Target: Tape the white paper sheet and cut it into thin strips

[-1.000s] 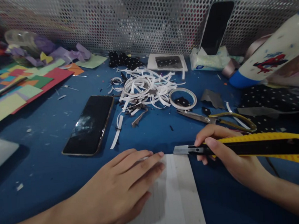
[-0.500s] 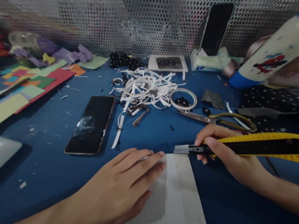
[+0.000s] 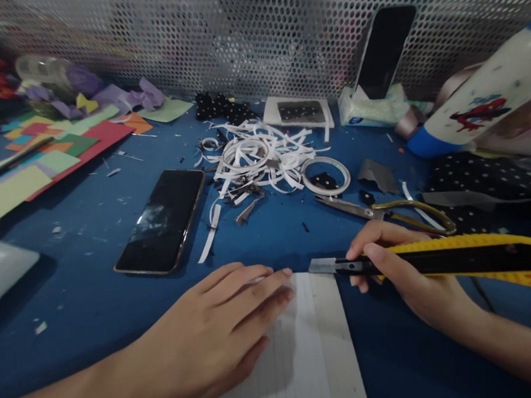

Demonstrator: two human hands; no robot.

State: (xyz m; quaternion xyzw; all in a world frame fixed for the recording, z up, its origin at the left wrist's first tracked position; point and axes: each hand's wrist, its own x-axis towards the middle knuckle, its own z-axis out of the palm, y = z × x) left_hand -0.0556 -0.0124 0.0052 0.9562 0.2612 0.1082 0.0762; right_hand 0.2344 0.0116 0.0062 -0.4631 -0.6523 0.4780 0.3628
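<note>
My left hand [image 3: 234, 330] lies flat with fingers stretched out over a white lined sheet [image 3: 312, 355] at the bottom middle of the head view. The sheet's far edge shows just past my fingertips, and a pale strip runs down its right side. My right hand [image 3: 395, 268] is closed around a yellow and black utility knife [image 3: 454, 258]. Its blade is out and points left, lying at the sheet's far right corner. Whether the blade presses on the sheet I cannot tell. Part of the knife's handle reaches toward the right frame edge.
Beyond my hands lie a black phone [image 3: 161, 222], a heap of white paper strips [image 3: 266, 156], a tape ring [image 3: 325, 176] and scissors [image 3: 386, 211]. Coloured papers [image 3: 73, 153] spread at the left. Another phone [image 3: 385, 51] leans upright by the perforated metal panel [image 3: 234, 36]. A bottle [image 3: 482, 96] stands right.
</note>
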